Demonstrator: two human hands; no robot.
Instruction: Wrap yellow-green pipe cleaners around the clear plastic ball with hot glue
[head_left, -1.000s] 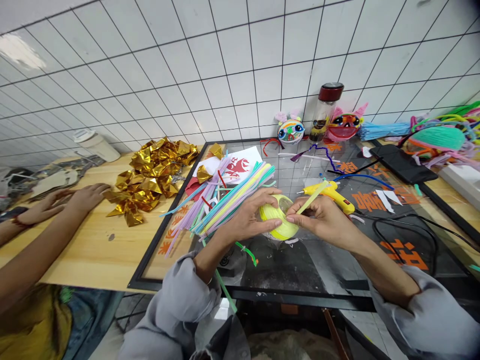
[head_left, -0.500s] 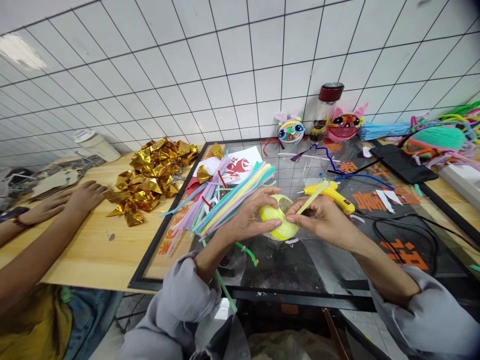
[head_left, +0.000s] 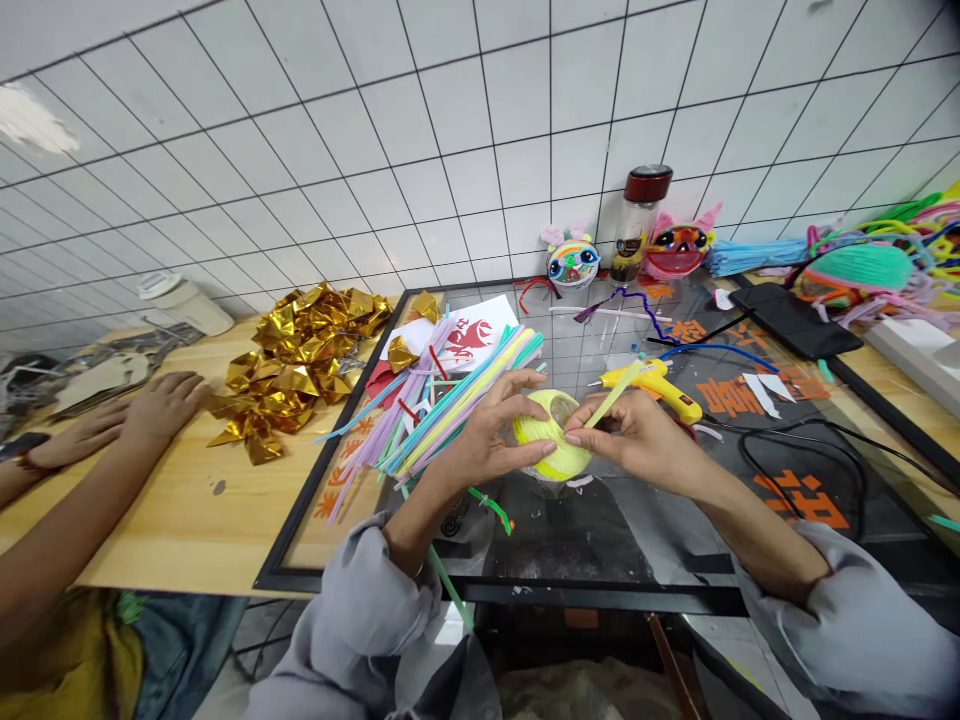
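We hold one yellow ball (head_left: 566, 462) above the near edge of the desk (head_left: 172, 510), our left hand (head_left: 491, 430) curved wide around its left side. Our right hand (head_left: 645, 430) pinches one yellow strip (head_left: 611, 402) narrowly at the ball's right side. One glue gun (head_left: 664, 385) lies just beyond that hand. Toward the far edge stand one bottle (head_left: 637, 225) and two toys (head_left: 572, 264) (both big-eyed, we notice), with one phone (head_left: 795, 318) farther right.

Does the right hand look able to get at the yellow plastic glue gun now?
Probably yes: the glue gun lies just beyond the right hand, its handle uncovered, but the fingers pinch a pale yellow strip, likely needing release first.
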